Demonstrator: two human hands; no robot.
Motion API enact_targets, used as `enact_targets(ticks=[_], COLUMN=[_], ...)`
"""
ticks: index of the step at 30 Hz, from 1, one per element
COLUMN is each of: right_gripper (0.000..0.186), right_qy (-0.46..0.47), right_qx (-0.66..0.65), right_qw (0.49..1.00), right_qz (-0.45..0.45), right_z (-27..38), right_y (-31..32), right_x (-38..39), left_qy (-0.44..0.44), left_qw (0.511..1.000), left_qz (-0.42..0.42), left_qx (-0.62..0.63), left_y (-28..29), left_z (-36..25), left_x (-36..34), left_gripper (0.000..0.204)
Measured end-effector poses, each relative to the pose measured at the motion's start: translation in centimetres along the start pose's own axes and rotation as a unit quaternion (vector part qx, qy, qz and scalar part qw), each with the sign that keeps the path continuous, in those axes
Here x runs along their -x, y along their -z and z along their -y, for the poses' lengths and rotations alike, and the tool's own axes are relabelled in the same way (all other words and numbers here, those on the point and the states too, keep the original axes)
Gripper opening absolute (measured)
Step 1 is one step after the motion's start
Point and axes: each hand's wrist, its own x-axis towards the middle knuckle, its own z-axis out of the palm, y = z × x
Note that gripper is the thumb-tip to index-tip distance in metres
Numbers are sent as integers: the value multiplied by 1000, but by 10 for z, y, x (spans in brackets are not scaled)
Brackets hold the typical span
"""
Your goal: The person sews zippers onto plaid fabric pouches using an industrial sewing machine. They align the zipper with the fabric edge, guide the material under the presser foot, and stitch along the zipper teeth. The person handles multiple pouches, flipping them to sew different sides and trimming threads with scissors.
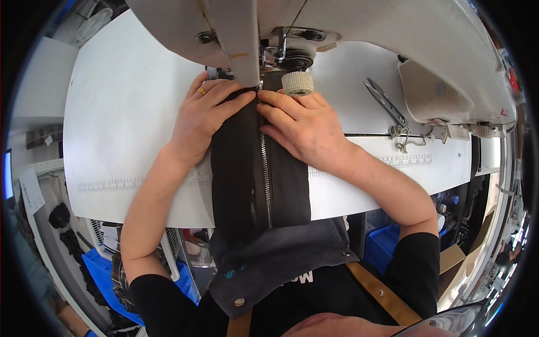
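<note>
My left hand (pixel 209 115) rests on dark fabric (pixel 231 174) beside the sewing machine's needle area, its fingers apart and bent slightly toward the foot; a ring is on one finger. A long metal zipper (pixel 265 185) runs down the fabric toward me. My right hand (pixel 300 129) lies on the zipper's right side, fingers spread, their tips at the teeth below a knurled white knob (pixel 297 82). The sewing machine head (pixel 365 25) overhangs both hands and hides part of the work under it. The fabric's lower end reaches the table edge.
Scissors (pixel 386 101) and tangled pale cord (pixel 401 137) lie right on the white table (pixel 112 112), which has printed rulers. The machine's arm curves down at the right. Below the table are a blue bin (pixel 382 247), white basket (pixel 104 236) and cardboard box (pixel 452 258).
</note>
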Motion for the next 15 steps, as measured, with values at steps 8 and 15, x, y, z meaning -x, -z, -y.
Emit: enact_targets(ticks=[8,15], right_gripper=[27,26], right_qy=[-8,-6], right_qx=[-7,-34], right_qw=[1000,999], right_qz=[9,0], right_z=[0,-1], right_y=[1,3], right_x=[0,0], left_qy=[13,17], left_qw=[1000,997], left_qz=[11,61], left_qx=[10,-48], left_y=[-1,7], left_z=[0,-11], left_x=[0,2], left_gripper=[34,46])
